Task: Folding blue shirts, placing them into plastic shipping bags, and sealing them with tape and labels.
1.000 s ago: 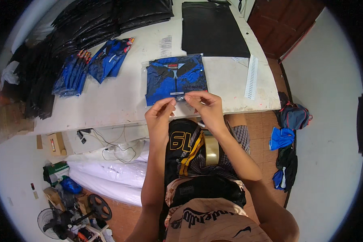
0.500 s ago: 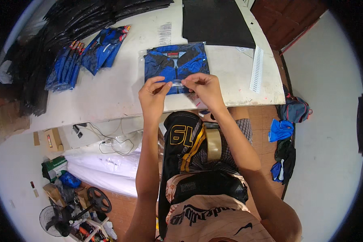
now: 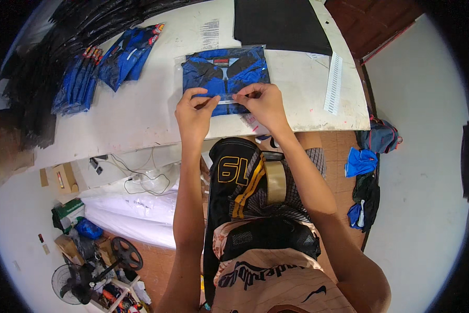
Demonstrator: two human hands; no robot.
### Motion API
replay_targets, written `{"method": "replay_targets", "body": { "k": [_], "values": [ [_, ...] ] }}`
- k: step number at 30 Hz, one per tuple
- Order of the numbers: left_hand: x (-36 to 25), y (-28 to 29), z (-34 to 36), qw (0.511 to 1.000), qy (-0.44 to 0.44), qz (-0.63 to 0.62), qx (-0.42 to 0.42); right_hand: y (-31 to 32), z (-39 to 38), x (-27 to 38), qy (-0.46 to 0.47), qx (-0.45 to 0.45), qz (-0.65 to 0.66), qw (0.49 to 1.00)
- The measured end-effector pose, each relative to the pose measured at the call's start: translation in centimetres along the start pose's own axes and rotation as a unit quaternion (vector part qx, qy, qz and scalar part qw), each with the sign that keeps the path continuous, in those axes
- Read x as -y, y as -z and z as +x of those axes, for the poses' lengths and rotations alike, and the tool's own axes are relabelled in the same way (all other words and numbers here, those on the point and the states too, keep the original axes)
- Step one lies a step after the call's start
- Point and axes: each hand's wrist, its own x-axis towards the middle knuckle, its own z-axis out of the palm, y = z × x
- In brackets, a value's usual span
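Note:
A folded blue and black zip jacket (image 3: 208, 74) lies in a clear plastic bag (image 3: 260, 52) on the white table (image 3: 140, 112), its collar pointing away from me. Over the bag's near part, my left hand (image 3: 194, 110) and my right hand (image 3: 264, 107) face each other with thumbs and forefingers pinched. A narrow whitish strip (image 3: 226, 101) runs between the two pinches, lying across the bag. Whether it is a separate label or part of the bag's flap, I cannot tell. The remaining fingers of both hands are curled loosely.
More bagged blue garments (image 3: 127, 57) lie to the left, beside stacked black plastic packs (image 3: 36, 73). Far right are a black sheet (image 3: 281, 26) and a white printed strip (image 3: 333, 83). A tape roll (image 3: 276, 181) rests on my lap. A fan (image 3: 70, 281) stands lower left.
The whole view has shifted slightly, so the table and bags sit higher in it. My hands keep their pinch on the strip, almost unmoved over the bag.

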Motion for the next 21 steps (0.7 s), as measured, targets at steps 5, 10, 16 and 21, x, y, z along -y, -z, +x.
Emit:
{"method": "replay_targets", "body": {
  "k": [5, 10, 16, 21],
  "values": [
    [-0.3, -0.2, -0.1, 0.999, -0.012, 0.032, -0.014, 0.1, 0.4, 0.2, -0.004, 0.007, -0.033, 0.999],
    [-0.4, -0.5, -0.2, 0.999, -0.013, 0.048, -0.008, 0.1, 0.8, -0.6, -0.004, 0.016, -0.035, 0.999],
    [-0.6, -0.5, -0.3, 0.997, -0.020, 0.069, -0.013, 0.0, 0.8, -0.7, -0.017, 0.025, -0.017, 0.999],
    [0.1, -0.6, -0.1, 0.995, -0.048, 0.078, -0.027, 0.0, 0.8, -0.8, 0.006, 0.018, -0.038, 0.999]
  ]
}}
